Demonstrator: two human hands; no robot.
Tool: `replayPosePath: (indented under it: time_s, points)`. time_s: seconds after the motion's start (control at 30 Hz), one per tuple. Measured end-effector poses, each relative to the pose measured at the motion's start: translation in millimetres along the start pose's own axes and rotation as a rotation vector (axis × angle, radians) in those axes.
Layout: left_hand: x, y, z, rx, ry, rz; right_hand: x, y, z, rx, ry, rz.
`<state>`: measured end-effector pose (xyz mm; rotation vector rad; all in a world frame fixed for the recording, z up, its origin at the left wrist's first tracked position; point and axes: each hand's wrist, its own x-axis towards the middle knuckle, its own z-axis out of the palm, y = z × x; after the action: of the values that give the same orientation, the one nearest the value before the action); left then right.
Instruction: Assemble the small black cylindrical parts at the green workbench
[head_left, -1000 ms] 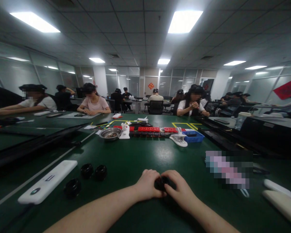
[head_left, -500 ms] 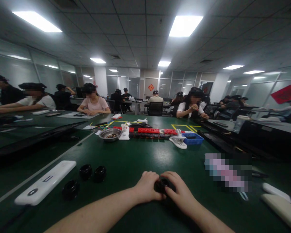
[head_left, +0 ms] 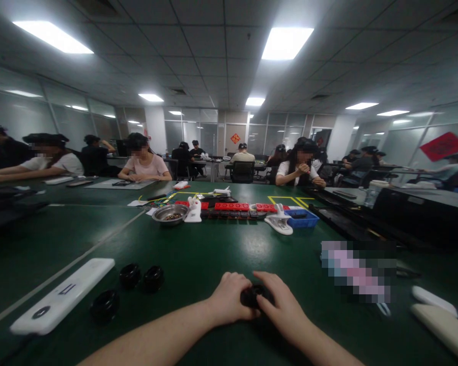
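Note:
Just above the green table, at the lower middle of the head view, is a glossy black round part [head_left: 253, 295] with a hollow in its centre. My left hand [head_left: 232, 297] is closed around its left side, fingers curled over the far edge. From the right, my right hand [head_left: 281, 305] holds it between thumb and fingers, the thumb pressed near the hollow. Much of the part is hidden by my fingers. To the left lie three similar black ring-shaped parts [head_left: 105, 305], beside a long white device [head_left: 63, 295] with a round button and a cable.
Farther up the green table [head_left: 198, 249] stand a metal bowl [head_left: 170, 215] of small pieces, a row of red blocks [head_left: 231, 206], a white clamp-like stand [head_left: 279, 221] and a blue tray [head_left: 302, 218]. White cases [head_left: 442, 325] lie at the right. Several people sit at tables beyond.
A long black panel on the left has moved away leftward, baring the table there. My right fingers have spread slightly around the black part. The view has shifted a little.

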<state>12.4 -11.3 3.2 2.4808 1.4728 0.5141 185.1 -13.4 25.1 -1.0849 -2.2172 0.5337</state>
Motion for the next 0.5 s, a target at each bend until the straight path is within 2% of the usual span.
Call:
replayPosePath:
  time_s: [0.13,0.27,0.4,0.5]
  points:
    - [0,3,-2.4,0.005,-0.013,-0.024,0,3,-1,-0.023,0.097,0.072]
    - [0,4,-4.2,0.016,-0.015,-0.025,1,-6,-1,-0.036,0.031,0.041]
    - [0,4,-4.1,0.003,-0.007,-0.025,0,-4,1,0.091,-0.046,-0.053]
    - [0,3,-3.5,-0.001,-0.009,-0.032,0,3,2,0.100,0.018,0.028]
